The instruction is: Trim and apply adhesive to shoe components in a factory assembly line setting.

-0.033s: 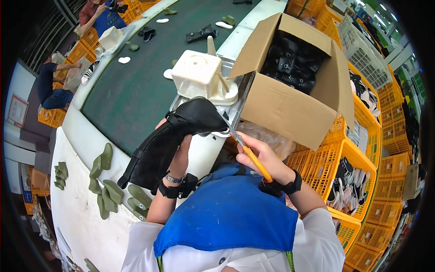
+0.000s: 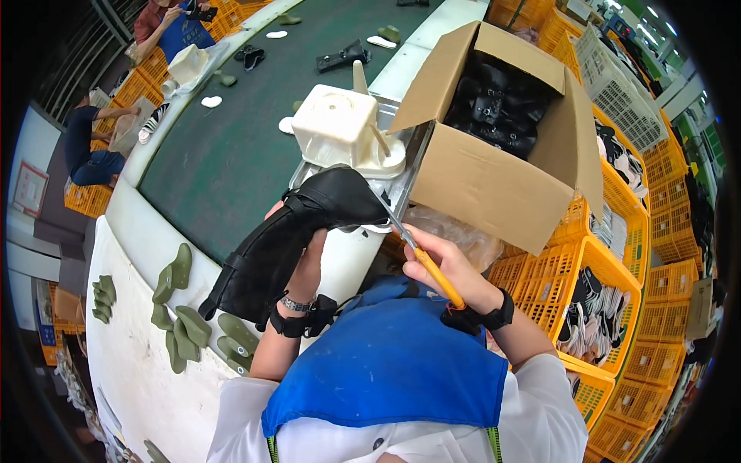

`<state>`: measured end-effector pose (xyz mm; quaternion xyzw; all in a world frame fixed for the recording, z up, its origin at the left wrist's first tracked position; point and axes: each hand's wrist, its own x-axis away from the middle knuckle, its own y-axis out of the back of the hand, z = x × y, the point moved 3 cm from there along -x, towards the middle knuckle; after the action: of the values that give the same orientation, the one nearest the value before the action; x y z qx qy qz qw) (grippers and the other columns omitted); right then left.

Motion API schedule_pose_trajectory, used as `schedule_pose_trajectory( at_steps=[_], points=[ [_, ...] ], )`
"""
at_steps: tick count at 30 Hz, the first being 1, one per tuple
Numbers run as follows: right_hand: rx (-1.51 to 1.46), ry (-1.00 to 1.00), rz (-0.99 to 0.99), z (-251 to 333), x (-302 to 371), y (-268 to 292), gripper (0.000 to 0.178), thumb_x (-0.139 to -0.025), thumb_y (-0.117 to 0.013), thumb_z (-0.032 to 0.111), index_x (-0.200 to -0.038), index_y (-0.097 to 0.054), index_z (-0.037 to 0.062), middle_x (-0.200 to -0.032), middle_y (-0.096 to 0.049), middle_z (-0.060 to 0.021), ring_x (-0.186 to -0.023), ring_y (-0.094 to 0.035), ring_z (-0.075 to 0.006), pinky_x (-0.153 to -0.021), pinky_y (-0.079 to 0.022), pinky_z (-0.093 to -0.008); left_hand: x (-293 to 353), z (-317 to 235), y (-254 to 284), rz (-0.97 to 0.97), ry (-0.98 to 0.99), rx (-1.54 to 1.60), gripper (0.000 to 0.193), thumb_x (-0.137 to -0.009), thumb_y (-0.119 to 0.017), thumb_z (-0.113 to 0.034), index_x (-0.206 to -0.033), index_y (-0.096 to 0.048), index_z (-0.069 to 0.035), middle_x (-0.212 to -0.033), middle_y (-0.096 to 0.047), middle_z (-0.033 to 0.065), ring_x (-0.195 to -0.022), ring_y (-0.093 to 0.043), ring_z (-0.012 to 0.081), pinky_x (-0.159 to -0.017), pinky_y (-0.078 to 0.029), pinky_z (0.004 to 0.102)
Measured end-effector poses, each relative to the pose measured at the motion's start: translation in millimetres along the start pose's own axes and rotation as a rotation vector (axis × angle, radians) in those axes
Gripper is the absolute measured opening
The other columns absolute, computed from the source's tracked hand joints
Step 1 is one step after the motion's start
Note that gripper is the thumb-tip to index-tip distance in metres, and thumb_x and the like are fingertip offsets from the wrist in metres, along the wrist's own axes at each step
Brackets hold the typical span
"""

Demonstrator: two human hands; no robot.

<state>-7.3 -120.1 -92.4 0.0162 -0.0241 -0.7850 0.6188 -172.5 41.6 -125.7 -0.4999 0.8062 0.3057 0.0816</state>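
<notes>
My left hand (image 2: pixel 310 264) is closed round the shaft of a black boot upper (image 2: pixel 266 251), with fingers partly hidden behind it. Straps cross the boot, and its rounded toe part points up and to the right. In my right hand (image 2: pixel 451 266) is an orange-handled tool (image 2: pixel 437 279) with a slim metal end. That end meets or lies just beside the edge of the boot's toe part; I cannot tell whether it touches. Just beyond the boot, a cream plastic container (image 2: pixel 336 127) sits upside down on a metal tray (image 2: pixel 417 166).
An open cardboard box (image 2: pixel 494 181) of black boot parts stands at right. Yellow crates (image 2: pixel 540 297) of shoe parts line the right side. Green shoe lasts (image 2: pixel 193 326) lie on the white table (image 2: pixel 147 401). Shoe parts dot the green belt (image 2: pixel 231 154). Two people work at far left.
</notes>
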Motion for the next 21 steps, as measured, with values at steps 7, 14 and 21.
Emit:
schedule_pose_trajectory(
  at_steps=[7,14,21],
  points=[
    [0.025,0.004,0.024,-1.0,1.3,-0.6,0.047,-0.082,-0.057,0.016,-0.125,-0.043,0.0046,-0.076,-0.042,0.0029,-0.069,-0.038,-0.0052,-0.065,-0.035,-0.0196,1.8,4.5,-1.9,-0.019,-0.081,0.057,0.033,-0.077,-0.065,-0.013,-0.106,-0.054,-0.002,-0.113,-0.048,0.0122,-0.105,-0.045,0.0263,-0.091,-0.034,0.0372],
    [-0.036,-0.039,0.004,4.6,4.7,-4.1,0.041,-0.082,-0.055,0.013,-0.121,-0.046,0.0032,-0.071,-0.043,0.0038,-0.066,-0.039,-0.0047,-0.063,-0.036,-0.0193,-2.2,6.3,-2.3,-0.043,-0.08,0.089,0.033,-0.077,-0.064,-0.009,-0.108,-0.053,0.0,-0.111,-0.049,0.0119,-0.103,-0.047,0.0241,-0.09,-0.036,0.035],
    [-0.066,-0.029,0.03,-7.7,-3.6,3.5,0.045,-0.084,-0.055,0.016,-0.126,-0.04,0.0047,-0.079,-0.044,0.0024,-0.07,-0.04,-0.0049,-0.063,-0.036,-0.0183,-6.9,-6.2,-4.1,-0.037,-0.015,0.327,0.034,-0.08,-0.06,-0.006,-0.111,-0.049,0.003,-0.104,-0.053,0.007,-0.095,-0.051,0.0183,-0.088,-0.038,0.0311]
  ],
)
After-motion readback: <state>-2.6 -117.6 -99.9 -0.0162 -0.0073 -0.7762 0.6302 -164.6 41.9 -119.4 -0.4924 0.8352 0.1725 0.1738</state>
